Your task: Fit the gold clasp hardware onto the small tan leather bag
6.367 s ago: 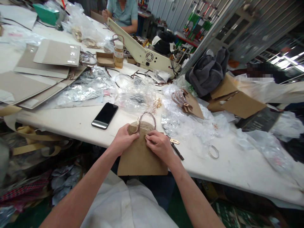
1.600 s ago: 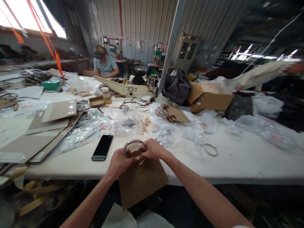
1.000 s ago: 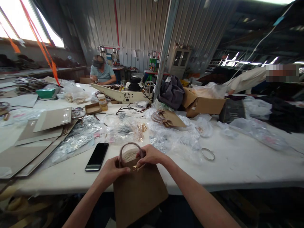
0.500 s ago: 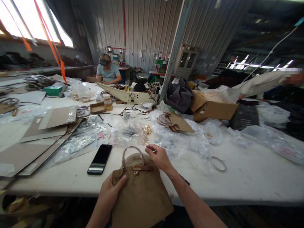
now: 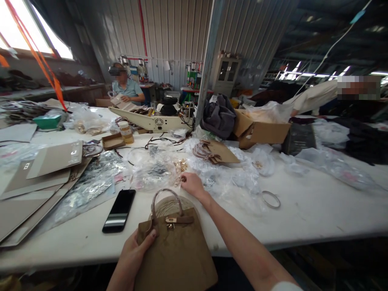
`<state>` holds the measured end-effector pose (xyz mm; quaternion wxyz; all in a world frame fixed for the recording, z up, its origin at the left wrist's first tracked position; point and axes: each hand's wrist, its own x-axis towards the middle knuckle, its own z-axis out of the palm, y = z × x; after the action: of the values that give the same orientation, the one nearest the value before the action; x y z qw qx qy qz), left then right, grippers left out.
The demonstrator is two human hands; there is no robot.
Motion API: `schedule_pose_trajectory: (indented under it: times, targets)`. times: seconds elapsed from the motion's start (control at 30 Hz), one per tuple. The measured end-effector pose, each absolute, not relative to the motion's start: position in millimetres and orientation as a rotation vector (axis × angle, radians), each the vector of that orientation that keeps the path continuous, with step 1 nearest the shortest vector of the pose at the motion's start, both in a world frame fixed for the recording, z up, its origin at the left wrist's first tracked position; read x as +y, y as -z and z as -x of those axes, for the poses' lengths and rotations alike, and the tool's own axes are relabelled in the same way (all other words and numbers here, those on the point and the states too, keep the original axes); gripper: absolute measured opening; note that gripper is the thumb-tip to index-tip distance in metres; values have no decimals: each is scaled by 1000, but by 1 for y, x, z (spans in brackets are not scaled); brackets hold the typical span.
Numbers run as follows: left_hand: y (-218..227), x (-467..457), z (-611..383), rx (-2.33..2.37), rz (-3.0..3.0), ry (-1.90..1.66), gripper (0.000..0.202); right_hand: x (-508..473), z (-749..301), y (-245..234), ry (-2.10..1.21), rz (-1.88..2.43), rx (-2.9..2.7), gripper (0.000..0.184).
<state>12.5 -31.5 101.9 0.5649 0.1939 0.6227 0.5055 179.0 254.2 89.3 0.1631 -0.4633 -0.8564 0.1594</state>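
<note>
My left hand (image 5: 133, 252) grips the left side of a brown handbag (image 5: 178, 252), thumb on its front near the handle base. The bag leans at the table's front edge, with one arched handle (image 5: 166, 194) up and gold hardware (image 5: 170, 223) near its top. Beyond the bag, my right hand (image 5: 193, 186) reaches over the table, its fingers curled together beside a small heap of gold metal pieces (image 5: 181, 165). What lies between those fingertips is too small to make out.
A black phone (image 5: 119, 211) lies left of the bag, near stacked grey-beige panels (image 5: 56, 159). Crumpled clear plastic (image 5: 230, 182) spreads behind my right hand, with another brown bag piece (image 5: 224, 152) on it. A ring (image 5: 270, 199) lies to the right. Farther back are a cardboard box (image 5: 268, 132) and a seated person (image 5: 125, 89).
My right hand has moved forward from beside the bag's handle to the gold pieces, and its fingers have closed. My left hand still holds the bag. The view has shifted right.
</note>
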Motion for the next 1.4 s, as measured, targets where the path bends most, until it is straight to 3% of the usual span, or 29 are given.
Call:
schedule_pose_trajectory:
  times: [0.27,0.4,0.57,0.77,0.97,1.1,1.4]
  targets:
    - [-98,-27,-13,1440,-419,-1202,77,251,-196,-89,-414,1462,-2391,16]
    - [-100,-24,-12,1493,-414,-1177,79,245,-191,-94,-445,1358,-2426,57]
    - [-104,-26,-14,1497,-376,-1180,81,244,-177,-94,-428,1443,-2310,32]
    - [-103,-30,-14,1471,-355,-1197,79,243,-191,-103,-454,1342,-2208,23]
    - [-105,-26,-17,1518,-365,-1202,73,224,-260,-137,-420,1090,-1902,19]
    - [-109,-24,-19,1597,-430,-1198,75,223,-313,-152,-330,1190,-1755,23]
    - [-103,-22,-13,1638,-548,-1159,80,217,-337,-124,-390,1315,-1977,17]
